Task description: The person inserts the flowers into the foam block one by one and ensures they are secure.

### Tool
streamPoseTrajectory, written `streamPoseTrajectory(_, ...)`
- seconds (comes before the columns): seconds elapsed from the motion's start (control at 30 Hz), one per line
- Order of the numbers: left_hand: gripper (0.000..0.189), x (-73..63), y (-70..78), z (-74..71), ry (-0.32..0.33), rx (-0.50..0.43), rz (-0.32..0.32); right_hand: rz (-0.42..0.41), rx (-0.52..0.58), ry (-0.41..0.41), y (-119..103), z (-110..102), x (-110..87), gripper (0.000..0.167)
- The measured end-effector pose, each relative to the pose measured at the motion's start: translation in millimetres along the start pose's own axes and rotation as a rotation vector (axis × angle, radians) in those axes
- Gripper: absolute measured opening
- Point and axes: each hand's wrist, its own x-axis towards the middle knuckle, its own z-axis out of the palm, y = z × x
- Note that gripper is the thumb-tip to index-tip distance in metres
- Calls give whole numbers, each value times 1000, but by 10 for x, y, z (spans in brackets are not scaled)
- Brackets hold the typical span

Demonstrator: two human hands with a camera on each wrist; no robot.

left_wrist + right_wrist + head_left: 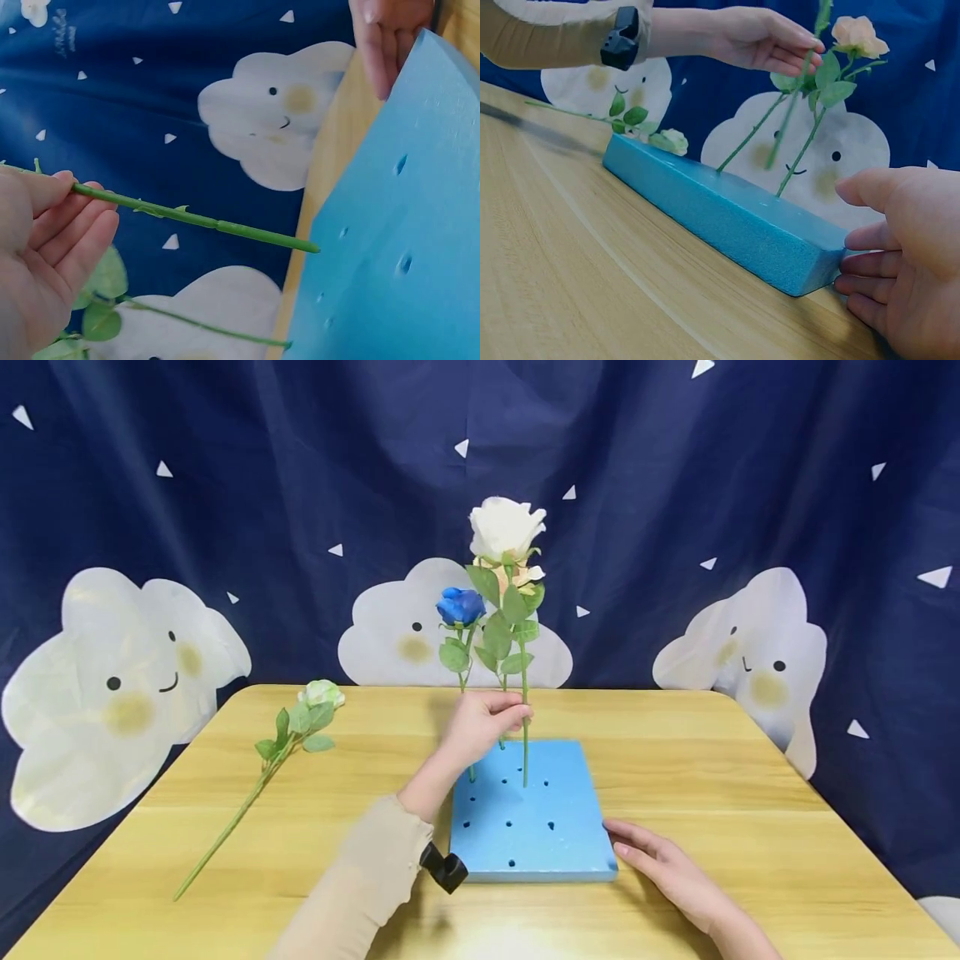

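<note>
My left hand (483, 720) pinches the green stem of a white artificial rose (506, 529) between thumb and fingers. In the left wrist view the bare lower end of that stem (262, 235) hangs free, apart from the blue foam block (397, 217). A blue rose (461, 607) and a peach rose (859, 37) stand upright with their stems in the block's far part. Several small holes dot the block's top. My right hand (667, 868) lies beside the block's near right corner, fingertips at its side, fingers extended.
A white-green rose (321, 694) with a long leafy stem lies on the left of the wooden table (360, 827). Behind the table hangs a dark blue curtain (637, 460) with white clouds. A black wrist device (444, 867) sits on the left sleeve.
</note>
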Motion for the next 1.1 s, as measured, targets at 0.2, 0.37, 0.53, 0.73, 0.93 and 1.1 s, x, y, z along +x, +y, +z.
streamPoseTrajectory(0.2, 19, 61, -61, 224, -77, 42, 33, 4, 0, 15, 8, 25, -5, 51)
streamPoseTrajectory(0.37, 23, 90, -124, 366, -94, 43, 18, -6, 12, 10, 10, 28, 12, 51)
streamPoseTrajectory(0.53, 21, 125, -176, 409, -54, 22, 10, -18, 20, 1, 12, 21, 10, 51)
streamPoseTrajectory(0.73, 18, 163, -222, 371, -29, 33, 17, -10, 18, 7, 7, 10, 3, 51)
streamPoseTrajectory(0.93, 20, 163, -259, 349, -17, 56, -5, -22, 30, -3, -5, 3, -2, 51)
streamPoseTrajectory(1.1, 24, 144, -310, 386, -63, 96, -27, 2, 24, 4, 4, 14, 7, 52)
